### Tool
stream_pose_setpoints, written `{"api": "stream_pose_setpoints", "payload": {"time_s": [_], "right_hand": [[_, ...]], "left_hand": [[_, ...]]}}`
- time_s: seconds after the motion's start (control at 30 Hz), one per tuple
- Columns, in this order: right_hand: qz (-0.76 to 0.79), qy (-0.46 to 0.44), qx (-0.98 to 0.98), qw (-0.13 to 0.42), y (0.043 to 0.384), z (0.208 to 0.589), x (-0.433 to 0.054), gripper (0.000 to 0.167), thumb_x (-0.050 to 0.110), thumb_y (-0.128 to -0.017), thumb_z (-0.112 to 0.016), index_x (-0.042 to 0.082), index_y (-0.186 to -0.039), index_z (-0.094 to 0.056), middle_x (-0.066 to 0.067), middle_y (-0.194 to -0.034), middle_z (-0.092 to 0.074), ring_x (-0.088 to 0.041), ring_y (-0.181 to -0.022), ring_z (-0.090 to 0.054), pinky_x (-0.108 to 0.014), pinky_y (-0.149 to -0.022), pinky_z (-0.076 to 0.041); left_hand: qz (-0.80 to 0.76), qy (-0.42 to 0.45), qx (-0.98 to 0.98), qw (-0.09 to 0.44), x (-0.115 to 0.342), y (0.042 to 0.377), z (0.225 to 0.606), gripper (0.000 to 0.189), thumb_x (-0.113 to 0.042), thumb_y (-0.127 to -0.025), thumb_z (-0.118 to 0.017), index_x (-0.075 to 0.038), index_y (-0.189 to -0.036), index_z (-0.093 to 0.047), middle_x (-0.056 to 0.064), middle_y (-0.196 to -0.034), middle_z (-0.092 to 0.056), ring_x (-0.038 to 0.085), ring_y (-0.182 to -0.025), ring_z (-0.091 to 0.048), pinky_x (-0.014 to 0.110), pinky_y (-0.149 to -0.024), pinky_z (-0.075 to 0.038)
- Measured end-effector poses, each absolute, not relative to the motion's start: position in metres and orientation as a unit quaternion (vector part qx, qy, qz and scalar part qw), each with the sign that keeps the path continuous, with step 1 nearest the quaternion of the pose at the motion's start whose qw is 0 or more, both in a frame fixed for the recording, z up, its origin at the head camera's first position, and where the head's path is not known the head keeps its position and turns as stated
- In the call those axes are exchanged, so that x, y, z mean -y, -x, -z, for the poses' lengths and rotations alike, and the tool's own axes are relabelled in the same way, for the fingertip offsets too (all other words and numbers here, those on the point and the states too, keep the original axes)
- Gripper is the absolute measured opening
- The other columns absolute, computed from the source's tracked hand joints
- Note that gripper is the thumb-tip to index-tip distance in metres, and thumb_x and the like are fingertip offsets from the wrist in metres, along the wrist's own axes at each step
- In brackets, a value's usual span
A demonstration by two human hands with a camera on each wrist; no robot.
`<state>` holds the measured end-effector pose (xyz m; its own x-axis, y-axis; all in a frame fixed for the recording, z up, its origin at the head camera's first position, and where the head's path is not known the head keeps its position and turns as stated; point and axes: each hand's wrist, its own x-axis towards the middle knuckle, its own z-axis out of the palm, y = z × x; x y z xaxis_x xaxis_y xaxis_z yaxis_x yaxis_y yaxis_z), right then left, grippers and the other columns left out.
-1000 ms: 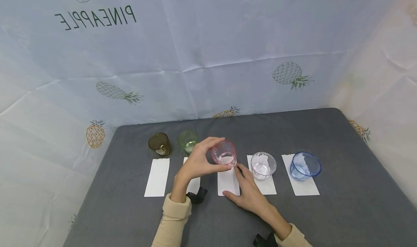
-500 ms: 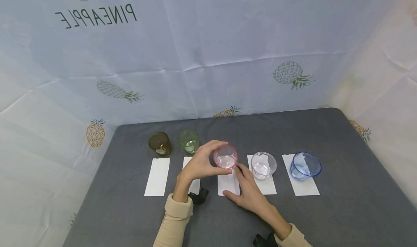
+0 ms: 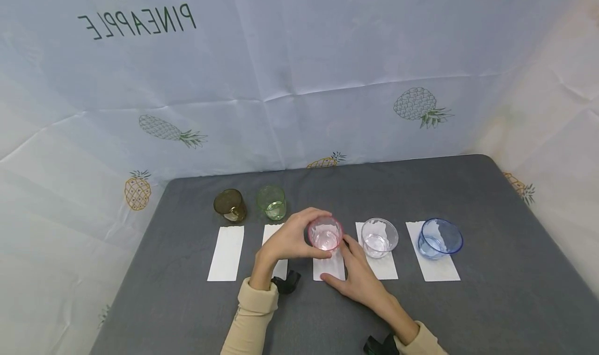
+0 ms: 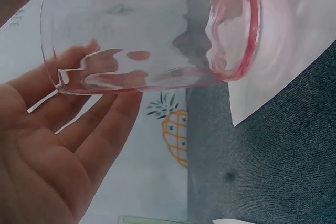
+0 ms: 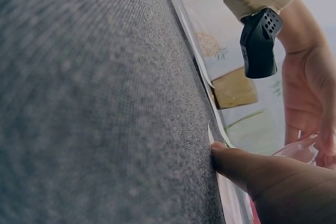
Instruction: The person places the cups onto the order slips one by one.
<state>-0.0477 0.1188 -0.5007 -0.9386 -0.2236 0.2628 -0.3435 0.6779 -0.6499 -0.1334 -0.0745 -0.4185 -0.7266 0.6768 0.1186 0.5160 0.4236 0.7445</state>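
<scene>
A pink-tinted glass cup is upright in my left hand, thumb on its near side and fingers round the far side. In the left wrist view, the cup's pink-edged base is close over a white paper strip. My right hand lies low over that same strip with fingers spread. Its thumb touches the strip's edge, and its fingertips reach up beside the cup. A clear glass cup stands on the strip just to the right.
A blue glass cup stands on its own strip at the right. Brown and green glass cups stand behind two more strips, one being the leftmost strip. A pineapple-print curtain hangs behind the grey table.
My left hand has lowered the pink cup and brought it slightly nearer, over the middle paper strip. The right hand has stayed in place.
</scene>
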Motion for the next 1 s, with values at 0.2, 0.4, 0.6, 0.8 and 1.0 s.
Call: {"api": "stream_pose_setpoints", "payload": {"time_s": [0.2, 0.4, 0.6, 0.8, 1.0], "right_hand": [[-0.374, -0.152, 0.912, 0.076, 0.048, 0.5, -0.119, 0.09, 0.03, -0.074, -0.092, -0.007, -0.144, -0.049, -0.028, -0.145, -0.048, -0.046, -0.135, -0.048, -0.063, -0.107, -0.046], [-0.378, -0.15, 0.91, 0.073, 0.048, 0.5, -0.119, 0.09, 0.032, -0.074, -0.092, -0.005, -0.144, -0.049, -0.026, -0.146, -0.048, -0.044, -0.136, -0.047, -0.063, -0.108, -0.045], [-0.376, -0.151, 0.911, 0.078, 0.048, 0.501, -0.119, 0.089, 0.032, -0.074, -0.092, -0.006, -0.143, -0.05, -0.025, -0.145, -0.049, -0.043, -0.135, -0.048, -0.061, -0.109, -0.045], [-0.378, -0.155, 0.909, 0.083, 0.048, 0.5, -0.119, 0.09, 0.032, -0.074, -0.092, -0.006, -0.144, -0.049, -0.025, -0.145, -0.049, -0.043, -0.135, -0.048, -0.062, -0.108, -0.045], [-0.371, -0.159, 0.91, 0.096, 0.048, 0.503, -0.119, 0.089, 0.029, -0.073, -0.092, -0.008, -0.142, -0.05, -0.026, -0.143, -0.05, -0.043, -0.133, -0.049, -0.061, -0.108, -0.046]], "left_hand": [[-0.402, -0.358, -0.835, 0.113, 0.075, 0.133, 0.421, 0.075, -0.022, -0.072, -0.093, -0.005, -0.137, -0.061, 0.011, -0.13, -0.067, 0.026, -0.117, -0.065, 0.043, -0.101, -0.055], [-0.385, -0.354, -0.845, 0.116, 0.074, 0.134, 0.423, 0.076, -0.025, -0.072, -0.093, -0.008, -0.138, -0.06, 0.008, -0.13, -0.067, 0.022, -0.117, -0.064, 0.039, -0.102, -0.055], [-0.38, -0.353, -0.847, 0.114, 0.073, 0.134, 0.425, 0.076, -0.025, -0.072, -0.093, -0.007, -0.138, -0.061, 0.008, -0.13, -0.067, 0.022, -0.117, -0.064, 0.039, -0.102, -0.055], [-0.375, -0.352, -0.849, 0.12, 0.072, 0.135, 0.428, 0.076, -0.025, -0.073, -0.093, -0.007, -0.138, -0.06, 0.009, -0.13, -0.067, 0.023, -0.118, -0.064, 0.039, -0.103, -0.054], [-0.383, -0.35, -0.846, 0.127, 0.072, 0.135, 0.431, 0.076, -0.025, -0.074, -0.092, -0.007, -0.14, -0.059, 0.01, -0.132, -0.066, 0.024, -0.119, -0.064, 0.04, -0.103, -0.054]]}}
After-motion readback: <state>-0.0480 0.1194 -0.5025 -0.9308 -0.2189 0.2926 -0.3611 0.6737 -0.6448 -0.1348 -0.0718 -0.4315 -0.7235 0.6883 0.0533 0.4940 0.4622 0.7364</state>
